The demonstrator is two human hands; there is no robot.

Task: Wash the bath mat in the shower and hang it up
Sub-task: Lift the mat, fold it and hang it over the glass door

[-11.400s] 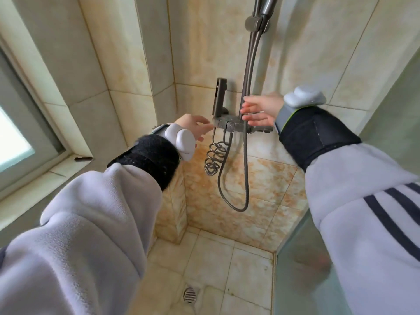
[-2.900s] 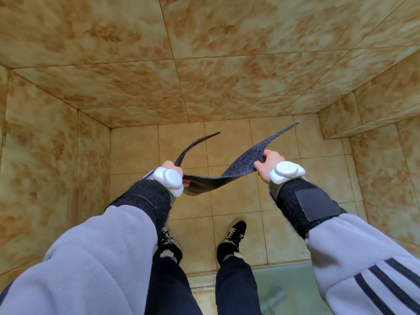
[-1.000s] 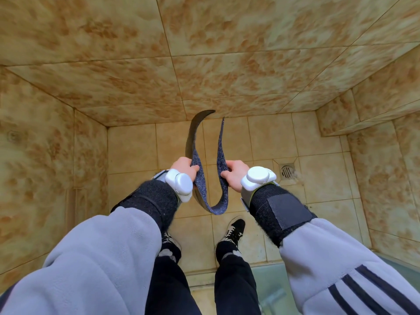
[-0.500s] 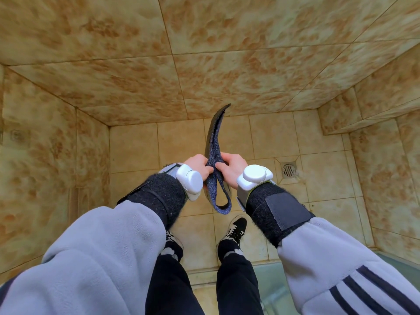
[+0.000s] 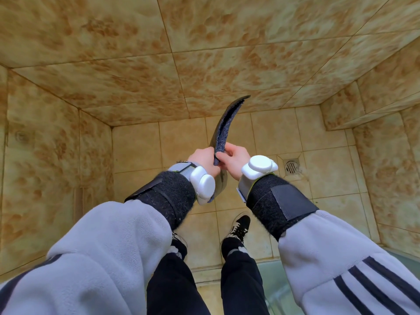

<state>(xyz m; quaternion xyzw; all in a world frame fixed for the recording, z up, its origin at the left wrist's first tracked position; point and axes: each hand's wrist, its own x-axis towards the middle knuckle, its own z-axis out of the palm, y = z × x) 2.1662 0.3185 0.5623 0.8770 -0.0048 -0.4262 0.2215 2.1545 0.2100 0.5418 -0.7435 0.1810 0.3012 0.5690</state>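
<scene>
The dark grey bath mat (image 5: 223, 130) is folded in half, its two halves pressed together, and stands edge-on in front of me over the shower floor. My left hand (image 5: 204, 159) grips it from the left side. My right hand (image 5: 234, 159) grips it from the right, fingers curled round the folded edge. The two hands nearly touch. The fold's lower loop hangs between my wrists, partly hidden by the left wrist device.
Beige tiled shower floor (image 5: 181, 144) lies below, with a round drain (image 5: 292, 167) to the right of my hands. Mottled brown tiled walls (image 5: 204, 53) enclose the front and sides. My black shoes (image 5: 238, 226) stand near a glass panel (image 5: 268, 289) at the bottom.
The mat went from spread between my hands to folded in half. My hands have come together and now press the two halves flat against each other.
</scene>
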